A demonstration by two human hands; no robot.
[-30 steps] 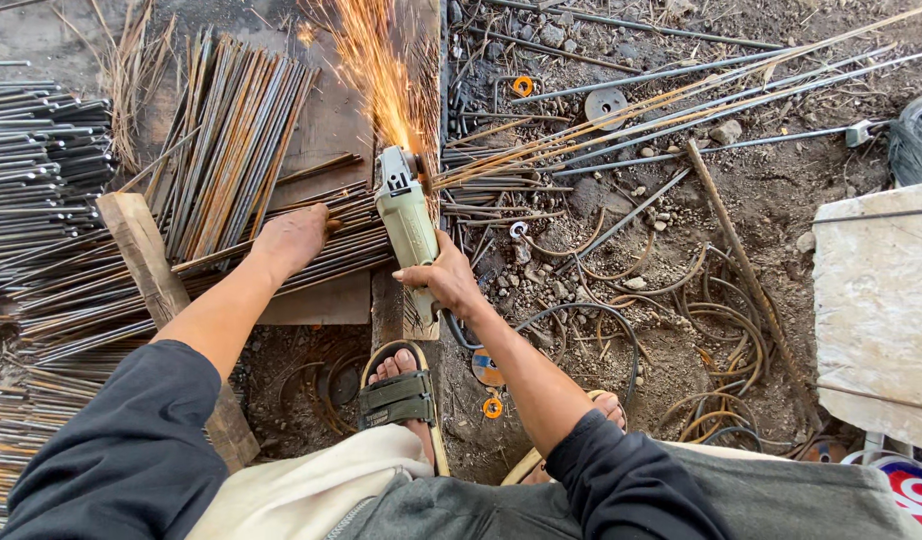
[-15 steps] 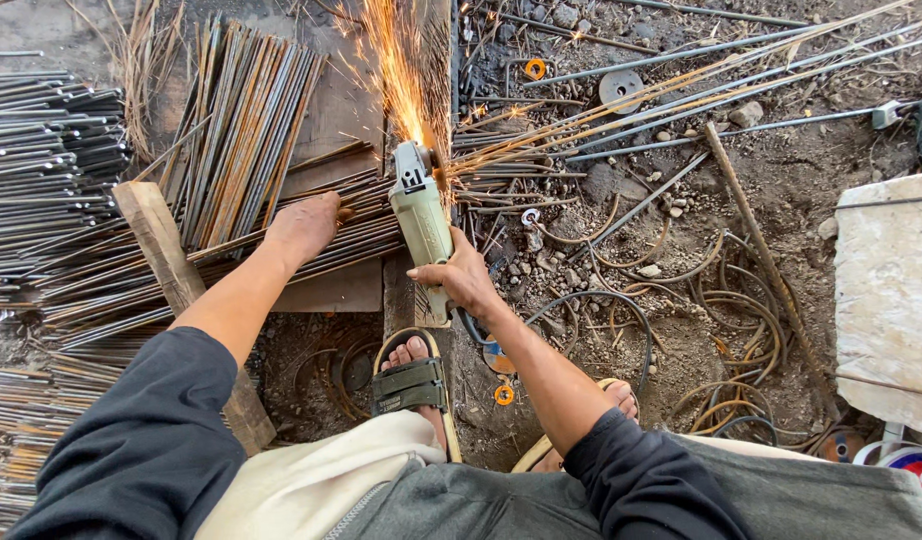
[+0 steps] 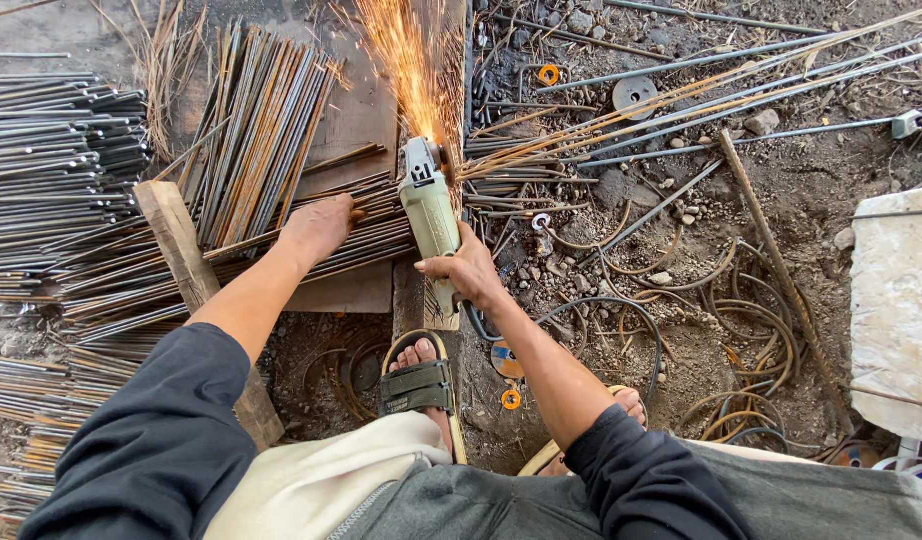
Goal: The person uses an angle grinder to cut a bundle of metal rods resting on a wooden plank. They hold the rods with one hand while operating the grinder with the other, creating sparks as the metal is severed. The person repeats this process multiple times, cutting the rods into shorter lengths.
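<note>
Steadily cutting thin steel rods [image 3: 361,245] amid orange sparks [image 3: 411,70].
Left hand [image 3: 316,228] presses flat, pinning the bundle to the wooden board [image 3: 356,120]; right hand [image 3: 469,272] grips the pale green angle grinder [image 3: 428,210] at the cut.

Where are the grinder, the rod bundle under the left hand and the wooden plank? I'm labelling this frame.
grinder [image 3: 427,205], head view, on its pale green body.
rod bundle [image 3: 381,235], head view, mid-length of rods.
wooden plank [image 3: 176,240], head view, upper face.
</note>
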